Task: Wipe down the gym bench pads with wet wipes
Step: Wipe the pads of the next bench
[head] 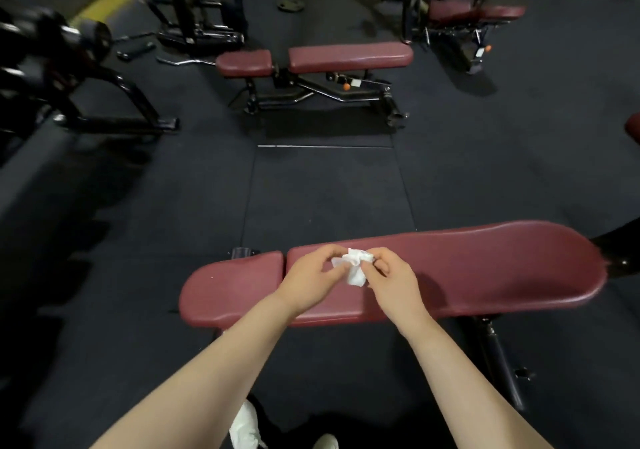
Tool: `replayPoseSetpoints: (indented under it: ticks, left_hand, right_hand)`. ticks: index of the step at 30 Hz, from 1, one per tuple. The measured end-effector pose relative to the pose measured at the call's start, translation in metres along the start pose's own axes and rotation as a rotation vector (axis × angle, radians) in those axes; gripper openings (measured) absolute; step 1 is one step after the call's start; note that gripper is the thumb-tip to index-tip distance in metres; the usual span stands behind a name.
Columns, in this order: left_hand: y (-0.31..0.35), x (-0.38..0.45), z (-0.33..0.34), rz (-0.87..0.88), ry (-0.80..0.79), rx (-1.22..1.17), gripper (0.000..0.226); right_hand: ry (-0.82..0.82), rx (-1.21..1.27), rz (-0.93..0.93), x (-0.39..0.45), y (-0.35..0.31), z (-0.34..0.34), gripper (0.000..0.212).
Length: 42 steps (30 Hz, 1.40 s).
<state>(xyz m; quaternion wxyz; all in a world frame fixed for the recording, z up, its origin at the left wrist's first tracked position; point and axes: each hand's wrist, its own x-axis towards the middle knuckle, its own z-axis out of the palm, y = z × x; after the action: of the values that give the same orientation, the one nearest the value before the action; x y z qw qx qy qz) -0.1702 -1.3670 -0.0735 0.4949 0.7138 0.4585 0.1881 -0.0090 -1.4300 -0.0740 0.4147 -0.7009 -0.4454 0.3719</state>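
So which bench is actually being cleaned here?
The long maroon padded bench nearest the camera, lying crosswise. Unlike the two maroon benches farther back, both hands, left hand and right hand, hold a crumpled white wipe above it.

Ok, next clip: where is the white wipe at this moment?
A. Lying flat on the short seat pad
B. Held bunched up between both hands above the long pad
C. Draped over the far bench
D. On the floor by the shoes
B: the crumpled wipe is pinched by the left hand and right hand over the near bench's long pad.
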Motion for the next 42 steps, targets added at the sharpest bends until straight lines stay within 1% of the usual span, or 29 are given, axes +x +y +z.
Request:
replayPoseSetpoints:
  ticks: [5, 9, 12, 14, 16, 17, 19, 21, 24, 26, 27, 29, 31, 33, 35, 37, 39, 42]
  left_hand:
    - [0.009, -0.043, -0.041, -0.034, 0.045, -0.132, 0.016]
    - [0.003, -0.067, -0.071, -0.054, 0.116, -0.197, 0.004]
    - [-0.008, -0.085, -0.093, -0.086, 0.123, -0.192, 0.013]
    - [-0.019, -0.098, -0.109, -0.103, 0.133, -0.146, 0.018]
    - [-0.033, -0.111, -0.129, -0.11, 0.193, -0.112, 0.015]
    - [-0.039, -0.118, -0.141, -0.108, 0.233, -0.106, 0.014]
    - [-0.051, -0.133, -0.166, -0.097, 0.278, -0.115, 0.015]
    - [-0.063, -0.148, -0.191, -0.08, 0.262, -0.134, 0.017]
    - [-0.086, -0.168, -0.223, -0.057, 0.181, -0.136, 0.016]
    - [-0.103, -0.18, -0.243, -0.017, 0.141, -0.082, 0.025]
    - [-0.111, -0.185, -0.252, 0.008, 0.139, -0.035, 0.03]
    - [-0.125, -0.19, -0.269, 0.073, 0.165, 0.085, 0.042]
    - [-0.134, -0.192, -0.283, 0.157, 0.187, 0.192, 0.05]
    - [-0.142, -0.188, -0.293, 0.235, 0.187, 0.273, 0.049]
    - [-0.15, -0.181, -0.3, 0.273, 0.183, 0.332, 0.046]
    - [-0.161, -0.172, -0.303, 0.271, 0.181, 0.377, 0.047]
    - [-0.173, -0.163, -0.304, 0.267, 0.17, 0.395, 0.049]
    - [-0.189, -0.15, -0.303, 0.271, 0.12, 0.375, 0.044]
  right_hand:
    - [-0.059, 0.127, -0.007, -0.02, -0.048, 0.034, 0.012]
    - [-0.075, 0.32, 0.078, -0.035, -0.072, 0.066, 0.015]
    - [-0.068, 0.379, 0.145, -0.047, -0.082, 0.091, 0.011]
    - [-0.056, 0.393, 0.169, -0.057, -0.085, 0.112, 0.01]
    - [-0.048, 0.448, 0.218, -0.068, -0.089, 0.136, 0.009]
    - [-0.054, 0.488, 0.256, -0.073, -0.091, 0.149, 0.012]
    - [-0.102, 0.559, 0.333, -0.083, -0.1, 0.176, 0.021]
    - [-0.189, 0.615, 0.357, -0.093, -0.111, 0.204, 0.025]
    - [-0.287, 0.647, 0.281, -0.109, -0.126, 0.249, 0.024]
    - [-0.251, 0.655, 0.261, -0.116, -0.131, 0.276, 0.022]
    - [-0.21, 0.688, 0.283, -0.118, -0.134, 0.289, 0.021]
    - [-0.123, 0.803, 0.378, -0.121, -0.137, 0.312, 0.023]
    - [-0.092, 0.91, 0.466, -0.12, -0.139, 0.328, 0.027]
    - [-0.125, 0.929, 0.515, -0.116, -0.141, 0.339, 0.03]
    - [-0.162, 0.905, 0.524, -0.108, -0.141, 0.344, 0.033]
    - [-0.178, 0.897, 0.534, -0.099, -0.139, 0.35, 0.035]
    - [-0.184, 0.875, 0.542, -0.088, -0.134, 0.356, 0.031]
    - [-0.199, 0.76, 0.52, -0.072, -0.126, 0.36, 0.026]
